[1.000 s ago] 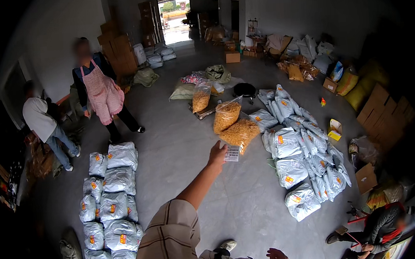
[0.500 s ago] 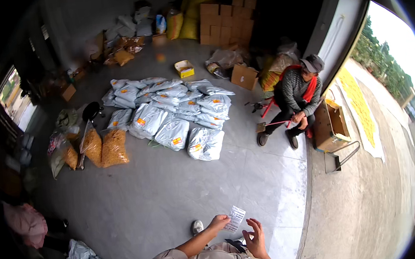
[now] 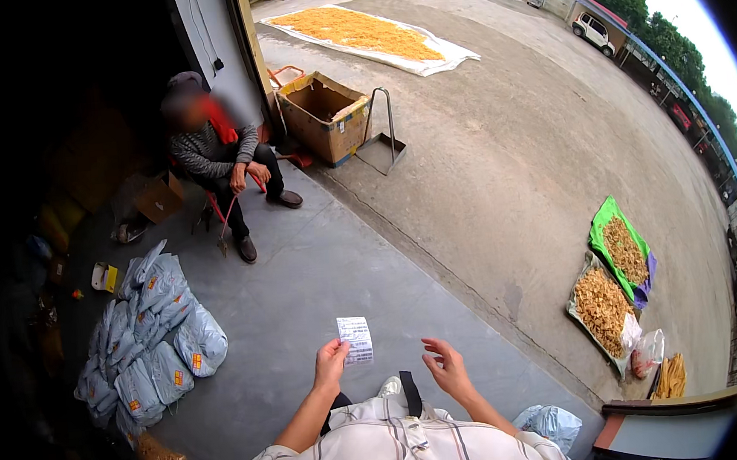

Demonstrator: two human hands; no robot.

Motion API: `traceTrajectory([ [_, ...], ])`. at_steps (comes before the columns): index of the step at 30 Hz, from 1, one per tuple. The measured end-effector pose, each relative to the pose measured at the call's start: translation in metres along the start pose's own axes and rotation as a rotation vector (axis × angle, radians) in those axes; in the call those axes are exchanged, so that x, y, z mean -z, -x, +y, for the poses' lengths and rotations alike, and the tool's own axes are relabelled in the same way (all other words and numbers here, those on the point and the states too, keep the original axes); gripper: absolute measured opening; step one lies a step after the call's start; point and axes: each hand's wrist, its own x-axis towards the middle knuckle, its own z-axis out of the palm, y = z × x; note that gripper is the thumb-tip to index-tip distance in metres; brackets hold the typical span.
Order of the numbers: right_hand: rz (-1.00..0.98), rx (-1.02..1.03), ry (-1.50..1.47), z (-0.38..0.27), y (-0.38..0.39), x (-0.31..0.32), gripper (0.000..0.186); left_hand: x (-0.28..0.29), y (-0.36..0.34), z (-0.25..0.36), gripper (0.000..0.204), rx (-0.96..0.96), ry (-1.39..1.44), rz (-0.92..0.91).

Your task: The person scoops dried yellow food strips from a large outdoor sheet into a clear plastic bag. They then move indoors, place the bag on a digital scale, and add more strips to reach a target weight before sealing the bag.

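Right now your left hand pinches a small white paper slip by its lower left corner, thumb and fingers closed on it, so the slip stands upright in front of you above the grey concrete floor. Your right hand is empty, fingers spread and loosely curled, close to the slip on its right but not touching it.

To your left, near you, a heap of grey mailing bags with orange labels lies on the floor. Farther off on the left a seated person rests on a red-framed stool, and an open cardboard box stands just beyond them beside a metal dustpan. Out in the yard, a far white sheet carries yellow produce spread to dry, and on the right a green sheet and a clear one hold more of it.

By my reading, you are at the stage of holding the slip up to check it. The next move likely calls for your free right hand to steady the slip's loose edge, with a light grip, as thin paper creases easily.
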Motion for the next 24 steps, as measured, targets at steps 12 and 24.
traceTrajectory([
  [12, 0.285, -0.261, -0.112, 0.067, -0.084, 0.112, 0.023, -0.222, -0.133, 0.113, 0.021, 0.009, 0.082, -0.407],
  [24, 0.377, -0.261, -0.066, 0.058, -0.2, 0.206, 0.022, -0.356, -0.246, 0.152, 0.023, 0.004, -0.048, -0.469],
])
